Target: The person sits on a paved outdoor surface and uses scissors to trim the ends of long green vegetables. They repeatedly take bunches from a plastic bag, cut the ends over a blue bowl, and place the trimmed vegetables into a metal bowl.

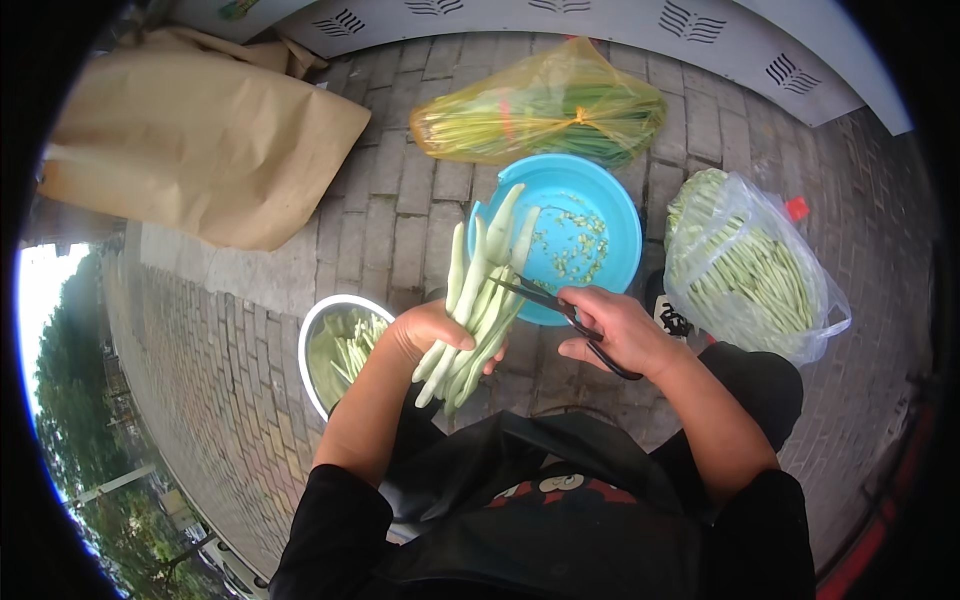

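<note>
A bunch of pale green bean pods point(480, 300) is held in my left hand point(442, 334), the pods fanning up over the near left rim of a blue plastic basin point(630, 217). My right hand point(619, 330) grips dark-handled scissors point(555, 300), whose blades reach the upper part of the bunch; their tips lie against the pods. Small cut bean ends point(581, 240) are scattered on the basin's floor. Left of my left forearm, a white-rimmed bowl point(306, 352) holds more beans point(358, 345), and my forearm hides part of it.
A clear plastic bag of long green beans point(757, 277) lies at the right. Beyond the basin rests a yellow bag of long green stalks point(540, 112). Brown paper point(210, 142) covers something at the upper left. Grey vented metal panels point(517, 19) border the brick paving point(382, 240).
</note>
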The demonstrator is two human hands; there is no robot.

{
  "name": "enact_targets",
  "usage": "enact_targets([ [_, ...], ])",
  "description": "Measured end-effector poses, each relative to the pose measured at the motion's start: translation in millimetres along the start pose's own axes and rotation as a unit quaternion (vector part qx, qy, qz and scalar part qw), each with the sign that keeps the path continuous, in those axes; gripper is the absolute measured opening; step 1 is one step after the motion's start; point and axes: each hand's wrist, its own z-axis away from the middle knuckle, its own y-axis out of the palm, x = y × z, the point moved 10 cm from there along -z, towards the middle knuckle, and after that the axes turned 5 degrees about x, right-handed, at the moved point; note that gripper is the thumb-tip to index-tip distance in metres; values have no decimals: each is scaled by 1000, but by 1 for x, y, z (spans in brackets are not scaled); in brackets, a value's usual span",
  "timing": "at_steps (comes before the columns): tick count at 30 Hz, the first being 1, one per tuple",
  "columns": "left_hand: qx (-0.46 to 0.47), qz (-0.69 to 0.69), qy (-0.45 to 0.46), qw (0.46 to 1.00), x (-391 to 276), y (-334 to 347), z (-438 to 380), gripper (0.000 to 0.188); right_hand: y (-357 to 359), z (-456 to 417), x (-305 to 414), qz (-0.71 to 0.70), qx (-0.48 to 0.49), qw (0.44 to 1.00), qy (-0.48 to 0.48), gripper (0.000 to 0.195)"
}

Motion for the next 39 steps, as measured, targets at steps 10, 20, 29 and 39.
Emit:
enact_targets([
  [10,0,27,2,1000,4,-4,-1,62,12,3,-9,-47,-10,998,31,36],
  [20,-85,24,-35,995,14,-29,3,57,14,8,-23,88,-30,995,22,20],
  [29,-113,-34,-1,993,0,-34,-3,58,58,25,-53,-465,25,846,259,31],
  [39,-83,-58,43,994,-24,-19,-3,56,60,21,-55,-287,73,930,218,48],
])
